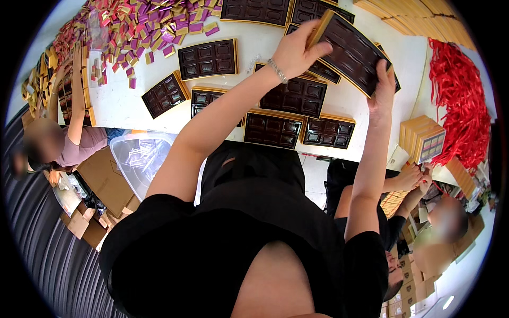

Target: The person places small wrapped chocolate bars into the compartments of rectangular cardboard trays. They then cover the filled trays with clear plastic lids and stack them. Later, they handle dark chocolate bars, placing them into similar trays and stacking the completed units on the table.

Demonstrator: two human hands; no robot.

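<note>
Both my hands hold up a gold-edged box with a dark brown compartment tray above the far right part of the white table, tilted. My left hand grips its left end, thumb over the rim. My right hand is closed on its right end, fingers partly hidden. More such boxes lie below and around it: one box under my left forearm, a box and another box at the near edge, and a box farther left. The compartments I can see in these hold nothing.
Small purple, gold and red wrapped pieces are heaped at the back left. A clear bin with transparent plastic pieces stands beside the table. Red shredded strips and stacked boxes lie right. Co-workers' arms and hands work at both sides.
</note>
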